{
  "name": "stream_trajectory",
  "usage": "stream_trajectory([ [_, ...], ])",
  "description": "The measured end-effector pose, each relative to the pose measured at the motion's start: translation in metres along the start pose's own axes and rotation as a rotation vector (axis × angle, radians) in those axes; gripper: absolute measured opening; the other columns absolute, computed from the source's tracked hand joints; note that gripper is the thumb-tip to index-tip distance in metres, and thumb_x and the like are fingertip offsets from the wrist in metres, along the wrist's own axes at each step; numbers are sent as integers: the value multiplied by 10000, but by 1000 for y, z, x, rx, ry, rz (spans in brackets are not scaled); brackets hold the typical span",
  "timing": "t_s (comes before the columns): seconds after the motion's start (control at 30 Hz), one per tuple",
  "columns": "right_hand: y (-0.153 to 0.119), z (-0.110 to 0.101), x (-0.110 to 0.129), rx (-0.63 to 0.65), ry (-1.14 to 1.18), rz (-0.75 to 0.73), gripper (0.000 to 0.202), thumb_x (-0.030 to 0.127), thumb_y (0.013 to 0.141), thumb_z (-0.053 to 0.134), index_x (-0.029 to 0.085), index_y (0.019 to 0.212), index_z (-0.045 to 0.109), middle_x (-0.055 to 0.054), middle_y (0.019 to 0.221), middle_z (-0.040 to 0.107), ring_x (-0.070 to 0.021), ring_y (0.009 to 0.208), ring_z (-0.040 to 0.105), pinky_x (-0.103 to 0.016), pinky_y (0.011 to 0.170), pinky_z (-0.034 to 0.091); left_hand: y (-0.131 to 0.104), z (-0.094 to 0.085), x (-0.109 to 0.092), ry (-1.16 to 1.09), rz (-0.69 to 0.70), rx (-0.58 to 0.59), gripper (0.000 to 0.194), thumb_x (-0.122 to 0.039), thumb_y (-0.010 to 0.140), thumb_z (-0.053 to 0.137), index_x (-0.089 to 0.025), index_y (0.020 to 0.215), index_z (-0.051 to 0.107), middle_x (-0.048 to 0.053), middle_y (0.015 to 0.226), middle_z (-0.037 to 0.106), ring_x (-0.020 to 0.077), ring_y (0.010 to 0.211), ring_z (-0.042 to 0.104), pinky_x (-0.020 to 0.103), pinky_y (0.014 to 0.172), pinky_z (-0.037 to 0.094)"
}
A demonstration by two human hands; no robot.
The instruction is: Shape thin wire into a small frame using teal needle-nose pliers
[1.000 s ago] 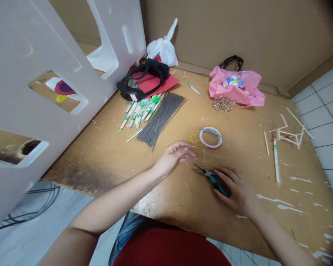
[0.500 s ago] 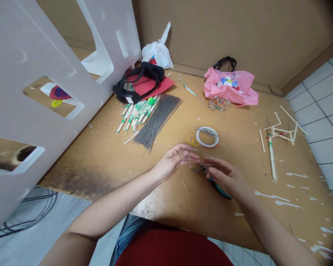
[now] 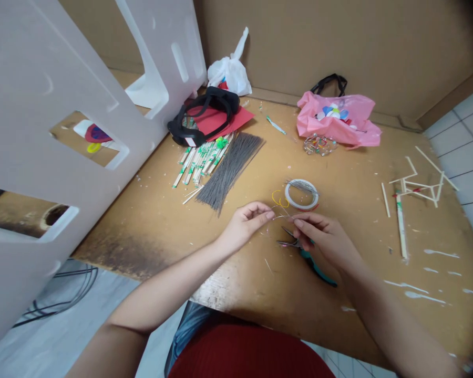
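A thin wire [image 3: 281, 216] spans the small gap between my two hands over the table. My left hand [image 3: 249, 223] pinches one end between thumb and fingers. My right hand [image 3: 323, 233] has its fingertips closed on the other end. Open-jawed pliers with teal handles [image 3: 317, 270] lie just below my right hand, partly hidden by it. Behind the hands sits a white ring [image 3: 287, 195] with pieces of grey wire across it. Yellow loops [image 3: 276, 198] rest beside that ring.
A bundle of grey wires [image 3: 234, 170] lies by wrapped chopsticks [image 3: 189, 169], a black head strap [image 3: 181, 136] and red paper [image 3: 242, 119]. Farther back are a white bag [image 3: 232, 76], a pink bag [image 3: 362, 118] and a beaded wire shape [image 3: 319, 145]. A stick frame [image 3: 420, 184] stands right.
My right hand's fingers have closed from a looser pose, and the wire is now stretched between both hands. The whole view has shifted slightly, with the table things appearing farther right.
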State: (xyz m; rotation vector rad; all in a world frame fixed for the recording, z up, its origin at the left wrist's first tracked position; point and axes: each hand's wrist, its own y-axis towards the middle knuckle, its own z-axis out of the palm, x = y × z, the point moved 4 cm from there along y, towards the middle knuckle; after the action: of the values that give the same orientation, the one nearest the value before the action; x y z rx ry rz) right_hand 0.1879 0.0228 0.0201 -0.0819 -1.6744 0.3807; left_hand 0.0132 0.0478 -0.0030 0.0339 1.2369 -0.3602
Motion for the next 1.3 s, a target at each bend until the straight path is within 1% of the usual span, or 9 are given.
stream_trajectory([
  [0.1,-1,-2,3,-58,-20,-29,268,431,789,618,177,862,659,18,638,583,-68,426,482,-220,416,371,0,1,-2,69,18,10,268,-376,703,724,-146,705,586,-31,651,548,78,614,468,222,621,362],
  [0.23,-2,-5,4,-84,-74,-48,261,424,798,601,178,859,667,24,614,561,-64,411,462,-220,411,369,0,2,-3,94,16,29,278,-378,699,724,-144,715,574,-29,662,535,81,622,461,223,620,349],
  [0.37,-5,-6,2,-54,-158,-63,267,414,830,564,181,891,678,30,583,530,-64,409,435,-213,398,347,0,2,-3,94,14,48,259,-356,693,729,-143,728,585,-18,690,557,82,638,472,220,632,359],
  [0.5,-7,0,2,-3,-281,-85,252,391,845,554,180,887,685,32,556,515,-71,422,429,-209,400,335,-2,6,-4,120,18,109,215,-325,715,710,-145,782,614,7,748,607,101,685,526,238,684,398],
  [0.7,-8,11,7,78,-403,-131,226,360,857,539,189,783,667,24,577,547,-76,437,434,-213,422,346,-7,10,-6,368,133,135,110,-264,752,657,-155,764,647,26,739,620,127,702,537,264,707,409],
  [0.9,-7,16,7,101,-436,-179,226,361,862,531,192,808,670,18,583,574,-90,451,463,-223,445,366,-9,12,-10,542,227,162,68,-226,755,618,-163,738,636,-8,637,535,110,625,469,244,640,375],
  [1.07,-7,16,8,94,-474,-207,230,348,889,493,194,855,660,13,606,596,-96,460,499,-229,472,389,-8,11,-8,546,170,168,94,-246,759,598,-155,744,614,-19,618,509,98,586,433,230,584,346],
  [1.2,-8,17,11,91,-476,-196,229,352,889,494,195,810,641,10,600,599,-93,443,497,-226,459,396,-7,10,-6,488,114,174,116,-268,753,612,-153,737,610,-30,582,488,86,544,399,224,549,322],
  [1.3,-8,16,11,55,-427,-161,238,371,879,507,190,777,623,14,580,591,-85,408,478,-222,424,386,-6,8,-3,410,59,169,144,-295,745,634,-152,746,616,-25,594,514,83,542,409,223,546,319],
])
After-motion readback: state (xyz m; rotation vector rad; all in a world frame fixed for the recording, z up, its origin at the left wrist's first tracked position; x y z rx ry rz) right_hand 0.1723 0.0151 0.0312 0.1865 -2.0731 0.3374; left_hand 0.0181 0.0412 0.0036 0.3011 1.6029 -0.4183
